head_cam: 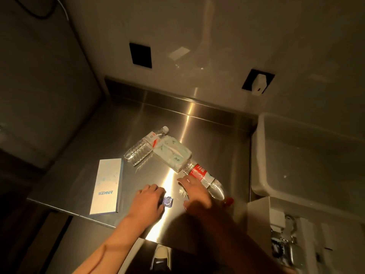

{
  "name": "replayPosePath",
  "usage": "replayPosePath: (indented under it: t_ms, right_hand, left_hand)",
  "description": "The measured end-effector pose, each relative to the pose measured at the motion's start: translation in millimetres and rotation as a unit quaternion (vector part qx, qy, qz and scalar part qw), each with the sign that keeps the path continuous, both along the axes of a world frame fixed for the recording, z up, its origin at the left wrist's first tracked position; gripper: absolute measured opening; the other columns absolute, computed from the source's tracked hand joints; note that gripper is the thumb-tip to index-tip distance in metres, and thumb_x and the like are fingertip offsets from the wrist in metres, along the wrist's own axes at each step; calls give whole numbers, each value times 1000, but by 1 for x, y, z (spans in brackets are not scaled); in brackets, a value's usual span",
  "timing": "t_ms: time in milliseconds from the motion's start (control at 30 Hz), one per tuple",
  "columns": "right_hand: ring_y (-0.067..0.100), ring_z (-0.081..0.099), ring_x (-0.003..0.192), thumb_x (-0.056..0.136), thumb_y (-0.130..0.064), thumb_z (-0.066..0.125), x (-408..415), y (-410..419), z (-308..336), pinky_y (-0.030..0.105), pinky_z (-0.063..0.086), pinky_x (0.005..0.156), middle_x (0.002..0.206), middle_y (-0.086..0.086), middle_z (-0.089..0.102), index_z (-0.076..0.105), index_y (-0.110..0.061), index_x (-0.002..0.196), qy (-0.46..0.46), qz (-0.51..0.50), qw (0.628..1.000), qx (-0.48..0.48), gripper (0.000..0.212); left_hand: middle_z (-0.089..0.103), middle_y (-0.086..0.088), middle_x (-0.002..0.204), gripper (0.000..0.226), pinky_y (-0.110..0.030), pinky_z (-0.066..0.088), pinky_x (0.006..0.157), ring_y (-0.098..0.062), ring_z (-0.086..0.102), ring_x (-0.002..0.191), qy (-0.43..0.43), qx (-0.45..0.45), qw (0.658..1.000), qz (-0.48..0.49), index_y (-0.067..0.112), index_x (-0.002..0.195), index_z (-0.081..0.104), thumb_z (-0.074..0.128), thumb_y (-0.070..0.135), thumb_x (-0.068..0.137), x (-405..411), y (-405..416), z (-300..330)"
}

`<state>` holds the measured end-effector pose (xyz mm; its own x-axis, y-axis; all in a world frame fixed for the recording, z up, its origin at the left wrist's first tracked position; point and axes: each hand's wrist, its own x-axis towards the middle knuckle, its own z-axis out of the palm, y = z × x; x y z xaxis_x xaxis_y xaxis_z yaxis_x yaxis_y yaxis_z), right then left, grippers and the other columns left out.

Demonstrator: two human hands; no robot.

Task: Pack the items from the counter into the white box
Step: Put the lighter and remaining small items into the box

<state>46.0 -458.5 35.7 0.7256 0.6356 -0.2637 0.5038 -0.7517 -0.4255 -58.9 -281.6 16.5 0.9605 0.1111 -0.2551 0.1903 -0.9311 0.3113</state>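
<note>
A dim corner with pale walls; a steel worktop (207, 135) runs to a raised back edge, and a grey tub (308, 161) sits at its right; near right, below the worktop's edge, the white box (258, 208) stands open with a flap up, and metal bits lie inside it, too dark to name. On the worktop a clear bottle (144, 148) with a white cap lies on its side at the far middle; a soft pale packet (173, 155) lies just beside it, touching; a second bottle (205, 180), clear with a red label and red cap, lies slanted from the packet toward the near right. At the near left a long white carton (107, 186) printed ANKER lies flat. The left hand (147, 202) has its fingers curled onto a small blue-tinted clear item (167, 201) near the front edge; the right hand (194, 191) reaches forward with fingers stretched and apart, beside the red-label bottle, holding nothing; whether it touches the bottle I cannot tell.
</note>
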Motion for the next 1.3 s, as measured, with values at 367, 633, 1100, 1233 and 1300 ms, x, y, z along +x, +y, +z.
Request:
replayPosePath:
  t_ms: [367, 633, 1100, 1233, 1300]
  right_hand:
    - [30, 27, 146, 101, -15, 45, -1, 0, -34, 40, 28, 118, 156, 12, 35, 52, -14, 138, -45, 34, 998, 3, 38]
    - [26, 44, 130, 100, -15, 50, 2, -3, -36, 36, 41, 107, 139, 10, 49, 60, -12, 128, -47, 18, 998, 23, 30]
    - [29, 61, 101, 73, 0, 65, 9, -31, 22, 34, 53, 88, 114, 12, 64, 67, -4, 115, -162, 14, 967, 198, 42]
    - [10, 56, 108, 82, -20, 70, 20, -70, 43, 27, 54, 89, 122, -11, 51, 51, -34, 127, -103, -87, 979, 154, 52]
    - [9, 55, 111, 83, -25, 72, 21, -98, 56, 29, 55, 90, 128, -13, 49, 49, -36, 128, -96, -122, 974, 165, 52]
  left_hand:
    - [54, 12, 97, 15, -28, 40, 72, -14, 54, 89, -17, -2, 1000, -24, 35, 95, 60, 48, 43, 93, 15, -8, -43]
    - [60, 6, 98, 20, -35, 43, 82, -22, 55, 98, -8, -9, 1000, 2, 28, 93, 65, 48, 38, 93, 22, -12, -34]
    - [55, 8, 97, 31, -31, 39, 77, -18, 51, 94, -104, -19, 994, 17, 29, 108, 65, 68, 42, 80, 30, -18, 35]
    - [57, 4, 99, 33, -36, 45, 79, -20, 52, 94, -134, -17, 991, -4, 25, 107, 65, 73, 40, 79, 50, -49, 61]
    - [59, 2, 100, 33, -38, 47, 79, -21, 53, 95, -156, -19, 987, -22, 23, 106, 66, 74, 40, 79, 61, -72, 73]
